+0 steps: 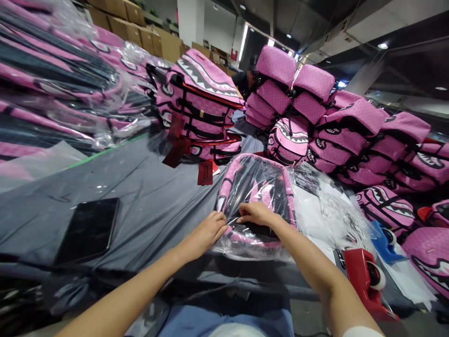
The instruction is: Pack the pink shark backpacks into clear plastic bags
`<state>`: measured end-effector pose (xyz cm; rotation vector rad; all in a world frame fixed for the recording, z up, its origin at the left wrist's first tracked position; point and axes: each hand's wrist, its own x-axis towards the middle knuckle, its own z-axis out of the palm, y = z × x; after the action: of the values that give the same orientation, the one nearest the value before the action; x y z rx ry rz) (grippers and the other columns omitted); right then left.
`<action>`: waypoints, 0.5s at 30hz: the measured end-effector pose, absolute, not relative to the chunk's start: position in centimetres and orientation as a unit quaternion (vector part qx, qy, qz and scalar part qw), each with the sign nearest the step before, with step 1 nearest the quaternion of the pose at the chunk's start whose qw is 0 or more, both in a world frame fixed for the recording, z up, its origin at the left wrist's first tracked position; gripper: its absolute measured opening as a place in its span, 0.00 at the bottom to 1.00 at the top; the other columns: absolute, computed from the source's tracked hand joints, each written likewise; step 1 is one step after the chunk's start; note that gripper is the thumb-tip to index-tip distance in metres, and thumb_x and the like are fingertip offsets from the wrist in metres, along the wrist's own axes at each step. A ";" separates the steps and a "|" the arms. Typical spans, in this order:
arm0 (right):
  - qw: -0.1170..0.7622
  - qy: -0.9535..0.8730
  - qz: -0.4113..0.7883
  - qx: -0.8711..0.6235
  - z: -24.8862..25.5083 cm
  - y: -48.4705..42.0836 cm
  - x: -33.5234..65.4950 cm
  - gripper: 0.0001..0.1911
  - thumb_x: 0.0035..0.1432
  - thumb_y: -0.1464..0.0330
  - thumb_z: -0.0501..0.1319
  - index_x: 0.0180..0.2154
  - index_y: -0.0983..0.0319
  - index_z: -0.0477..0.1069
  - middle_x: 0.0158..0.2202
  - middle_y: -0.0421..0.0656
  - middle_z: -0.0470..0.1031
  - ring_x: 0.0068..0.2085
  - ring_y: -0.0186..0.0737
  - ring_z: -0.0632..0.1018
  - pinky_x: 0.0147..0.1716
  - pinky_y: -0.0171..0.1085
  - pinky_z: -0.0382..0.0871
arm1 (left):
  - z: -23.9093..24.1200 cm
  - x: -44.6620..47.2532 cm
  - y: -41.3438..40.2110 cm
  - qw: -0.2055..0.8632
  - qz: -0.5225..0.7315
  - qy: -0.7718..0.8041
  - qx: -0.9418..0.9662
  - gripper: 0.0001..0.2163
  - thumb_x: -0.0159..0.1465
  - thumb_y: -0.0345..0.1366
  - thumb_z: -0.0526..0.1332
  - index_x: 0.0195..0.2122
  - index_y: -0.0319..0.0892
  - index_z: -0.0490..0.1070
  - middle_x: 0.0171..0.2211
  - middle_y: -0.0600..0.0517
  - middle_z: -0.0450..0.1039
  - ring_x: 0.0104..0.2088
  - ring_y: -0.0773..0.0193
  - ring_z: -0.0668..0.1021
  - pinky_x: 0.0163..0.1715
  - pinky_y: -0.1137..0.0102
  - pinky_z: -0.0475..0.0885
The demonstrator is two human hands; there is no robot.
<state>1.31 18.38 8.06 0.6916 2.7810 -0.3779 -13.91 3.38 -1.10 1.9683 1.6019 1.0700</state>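
A pink and black backpack [229, 180] lies on the grey-covered table in front of me, inside a clear plastic bag [242, 251]. At the backpack's lower left side, my left hand [209, 230] has its fingers closed on the edge of the plastic. My right hand [257, 214] reaches over the middle of the backpack, its fingers curled in a pinch on the plastic film. Wrinkles run through the film between the two hands. Loose plastic spreads past the bottom of the backpack towards me.
A black tablet [89, 229] lies left. Bagged backpacks [63, 70] are piled far left. Stacked pink shark-mouth backpacks [203, 100] with dark red tags [205, 172] stand ahead, more [351, 126] to the right. Red [361, 276] and blue [386, 241] tape dispensers sit right, near clear bags [329, 210].
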 end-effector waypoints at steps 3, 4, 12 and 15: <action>-0.002 0.966 -0.043 0.256 8.1 16.9 3.7 0.06 0.65 0.66 0.66 0.41 0.61 0.74 0.36 0.42 0.77 0.36 0.37 0.75 0.34 0.33 0.61 | -1.3 -13.9 3.4 0.183 0.383 0.570 0.703 0.19 0.75 0.45 0.47 0.35 0.42 0.71 0.39 0.49 0.70 0.43 0.58 0.71 0.47 0.62 0.69; -0.048 0.973 -0.011 0.226 7.9 16.0 4.7 0.06 0.67 0.67 0.63 0.44 0.60 0.74 0.41 0.45 0.78 0.41 0.39 0.76 0.38 0.35 0.64 | -1.3 -13.9 3.4 0.182 0.384 0.569 0.704 0.19 0.75 0.46 0.47 0.35 0.42 0.71 0.39 0.49 0.70 0.43 0.58 0.71 0.47 0.62 0.69; 0.000 0.999 0.011 0.042 3.7 11.5 7.7 0.28 0.69 0.48 0.53 0.66 0.47 0.63 0.71 0.55 0.57 0.69 0.53 0.63 0.62 0.52 0.59 | -0.7 -13.9 3.2 0.201 0.370 0.576 0.701 0.20 0.73 0.46 0.47 0.35 0.42 0.73 0.39 0.48 0.71 0.45 0.57 0.71 0.50 0.61 0.68; -0.009 0.999 -0.039 0.034 3.8 12.2 8.1 0.23 0.70 0.50 0.55 0.62 0.44 0.68 0.72 0.52 0.55 0.70 0.52 0.61 0.63 0.53 0.59 | 0.7 -14.8 3.5 0.216 0.351 0.576 0.705 0.20 0.70 0.51 0.52 0.30 0.44 0.74 0.37 0.49 0.72 0.43 0.57 0.72 0.48 0.63 0.69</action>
<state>8.09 12.19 3.77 0.1088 3.1560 -0.1235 -14.77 3.48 0.71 1.9554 1.5976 0.9743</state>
